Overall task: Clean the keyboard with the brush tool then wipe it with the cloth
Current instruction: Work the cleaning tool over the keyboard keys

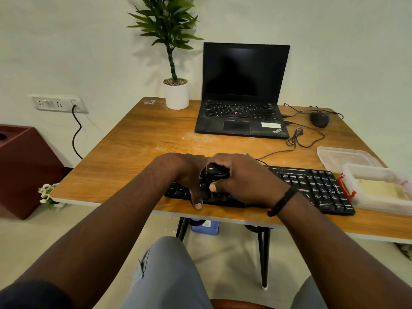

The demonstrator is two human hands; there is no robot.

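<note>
A black wired keyboard (312, 186) lies along the near edge of the wooden table (133, 152). My right hand (243, 177) grips a black brush tool (215, 172) and holds it down on the keyboard's left-middle keys. My left hand (189, 175) rests on the keyboard's left part, its thumb reaching over the front edge onto the table. The hands hide the keys under them. No cloth shows in view.
A black laptop (243, 97) stands open at the back, with a potted plant (176, 92) to its left and a mouse (320, 119) with loose cables to its right. Two clear plastic containers (365, 175) sit at the right edge, touching the keyboard's end.
</note>
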